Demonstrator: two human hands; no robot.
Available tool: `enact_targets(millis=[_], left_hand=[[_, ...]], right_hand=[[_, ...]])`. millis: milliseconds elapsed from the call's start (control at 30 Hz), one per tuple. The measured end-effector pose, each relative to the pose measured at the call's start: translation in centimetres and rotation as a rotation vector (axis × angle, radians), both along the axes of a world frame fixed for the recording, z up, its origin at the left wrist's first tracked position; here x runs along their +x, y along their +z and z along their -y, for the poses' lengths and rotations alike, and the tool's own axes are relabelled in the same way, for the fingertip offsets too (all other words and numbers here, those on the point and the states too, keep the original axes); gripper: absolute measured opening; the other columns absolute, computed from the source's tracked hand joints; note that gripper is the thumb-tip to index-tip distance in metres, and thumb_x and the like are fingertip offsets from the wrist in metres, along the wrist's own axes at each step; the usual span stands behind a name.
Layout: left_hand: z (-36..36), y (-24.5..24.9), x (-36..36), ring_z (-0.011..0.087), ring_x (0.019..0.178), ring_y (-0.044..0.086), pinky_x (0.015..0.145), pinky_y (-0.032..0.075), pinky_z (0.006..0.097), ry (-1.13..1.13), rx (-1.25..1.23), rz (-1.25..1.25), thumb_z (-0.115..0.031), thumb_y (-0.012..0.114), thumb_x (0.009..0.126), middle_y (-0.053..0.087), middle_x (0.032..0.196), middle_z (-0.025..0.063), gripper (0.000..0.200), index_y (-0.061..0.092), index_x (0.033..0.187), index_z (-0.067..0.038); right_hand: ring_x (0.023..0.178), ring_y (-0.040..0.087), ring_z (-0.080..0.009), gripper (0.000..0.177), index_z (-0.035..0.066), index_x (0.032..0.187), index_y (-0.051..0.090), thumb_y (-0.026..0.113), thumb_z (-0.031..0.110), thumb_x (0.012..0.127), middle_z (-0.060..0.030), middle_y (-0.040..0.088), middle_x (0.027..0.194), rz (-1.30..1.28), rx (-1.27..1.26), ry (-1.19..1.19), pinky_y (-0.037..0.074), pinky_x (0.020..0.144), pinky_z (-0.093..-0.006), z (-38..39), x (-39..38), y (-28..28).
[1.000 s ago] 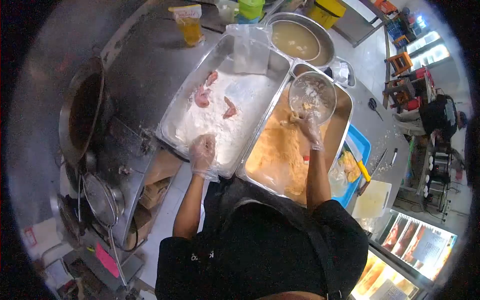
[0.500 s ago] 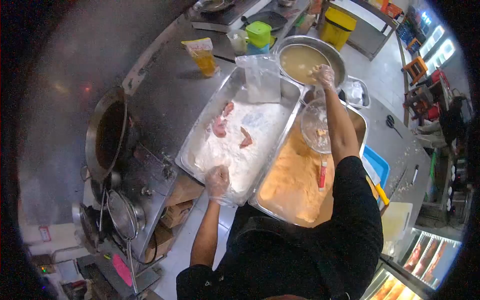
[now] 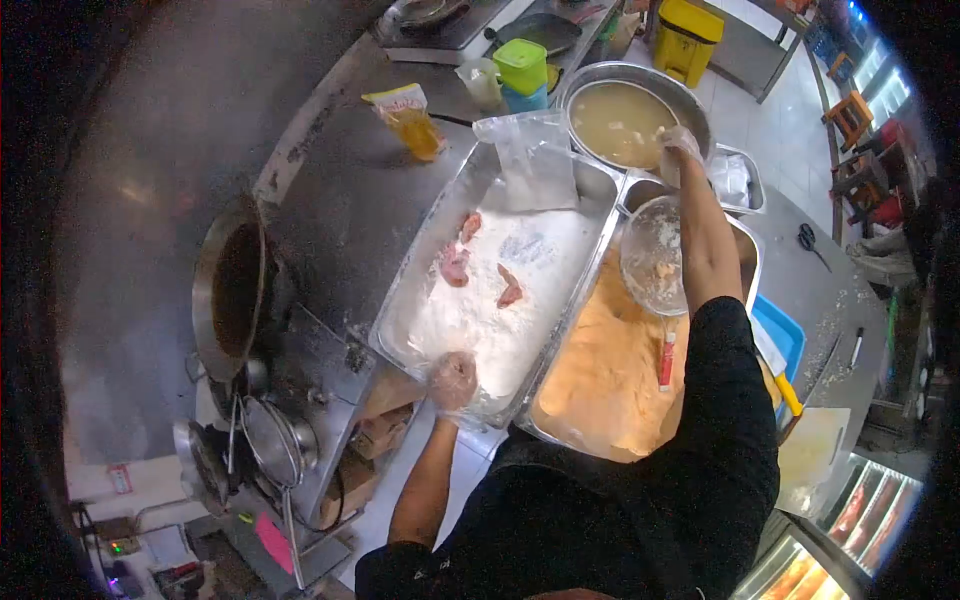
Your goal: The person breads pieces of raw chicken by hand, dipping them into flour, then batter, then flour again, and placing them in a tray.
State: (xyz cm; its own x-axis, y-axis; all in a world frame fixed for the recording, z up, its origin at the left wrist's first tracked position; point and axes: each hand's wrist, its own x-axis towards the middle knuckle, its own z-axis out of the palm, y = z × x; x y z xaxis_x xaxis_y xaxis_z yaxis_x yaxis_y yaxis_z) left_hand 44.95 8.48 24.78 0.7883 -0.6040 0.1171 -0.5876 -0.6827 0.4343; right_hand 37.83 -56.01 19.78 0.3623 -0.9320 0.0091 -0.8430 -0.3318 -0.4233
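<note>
My left hand (image 3: 453, 380), in a clear plastic glove, is closed at the near rim of a metal tray (image 3: 408, 255) of white flour; what its fingers hold, if anything, is hidden. Three raw meat pieces lie on the flour, one of them a bent piece (image 3: 509, 288). A clear plastic bag (image 3: 540, 175) stands at the tray's far end. My right hand (image 3: 682, 152), also gloved, is over the right edge of a large metal bowl (image 3: 697, 105) of cloudy liquid. Its fingers are curled, and I cannot make out what is in them.
A second tray holds orange powder (image 3: 600, 375), a clear round sieve-like bowl (image 3: 650, 255) and a red-labelled stick (image 3: 667, 362). To the left is a wok of dark liquid (image 3: 235, 290). A yellow-handled knife (image 3: 788, 393), a blue tray (image 3: 780, 330) and scissors (image 3: 812, 243) lie on the right.
My right hand has shifted toward the right side of the bowl; pale bits seen at its fingertips before are no longer visible. The whole view has shifted slightly. My left hand stays at the rim.
</note>
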Motion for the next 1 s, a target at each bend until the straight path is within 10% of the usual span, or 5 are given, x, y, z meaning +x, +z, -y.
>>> enact_targets(millis=[167,233,433,533,1000], left_hand=[[-0.3,-0.6,0.4,0.0342,0.062,0.057,0.056,0.045,0.0423,-0.085,-0.024,0.106,-0.02,0.057,0.077,0.058,0.067,0.0156,0.016,0.06,0.071,-0.006],[-0.4,-1.4,0.6,0.034,0.062,0.057,0.055,0.045,0.0424,-0.029,-0.054,-0.002,-0.019,0.057,0.077,0.058,0.067,0.0156,0.015,0.059,0.07,-0.006],[-0.2,-1.0,0.5,0.0335,0.063,0.057,0.057,0.045,0.043,0.002,-0.021,-0.02,-0.018,0.058,0.075,0.058,0.068,0.0157,0.014,0.058,0.068,-0.006],[-0.5,-2.0,0.7,0.0337,0.063,0.056,0.058,0.044,0.0436,-0.042,-0.116,-0.011,-0.018,0.058,0.075,0.058,0.068,0.0157,0.014,0.057,0.069,-0.006],[-0.3,-1.6,0.5,0.0344,0.059,0.054,0.055,0.042,0.0432,-0.028,-0.148,0.053,-0.024,0.055,0.079,0.055,0.064,0.0155,0.026,0.054,0.062,-0.005]], right_hand=[[0.076,0.061,-0.0288,0.015,0.01,0.074,0.067,0.056,0.021,0.075,-0.0147,0.063,0.081,0.345,0.087,0.111,0.047,0.063,-0.0386,6.0,-1.2,-9.1],[0.077,0.063,-0.0269,0.017,0.009,0.075,0.067,0.056,0.022,0.074,-0.0142,0.064,0.084,-0.147,-0.269,0.401,0.048,0.065,-0.0375,4.6,-0.9,-5.7],[0.083,0.064,-0.0274,0.022,0.009,0.081,0.068,0.057,0.026,0.073,-0.0151,0.064,0.088,-0.143,-0.051,0.141,0.05,0.068,-0.0363,-4.0,-1.6,5.6],[0.081,0.064,-0.0294,0.023,0.008,0.08,0.068,0.059,0.028,0.073,-0.0145,0.065,0.087,-0.129,-0.041,0.131,0.05,0.066,-0.0377,6.2,-0.5,-3.3],[0.061,0.06,-0.0296,0.03,0.0,0.071,0.061,0.055,0.029,0.074,-0.0179,0.061,0.068,0.363,-0.286,-0.037,0.045,0.054,-0.041,2.5,-6.7,-2.6]])
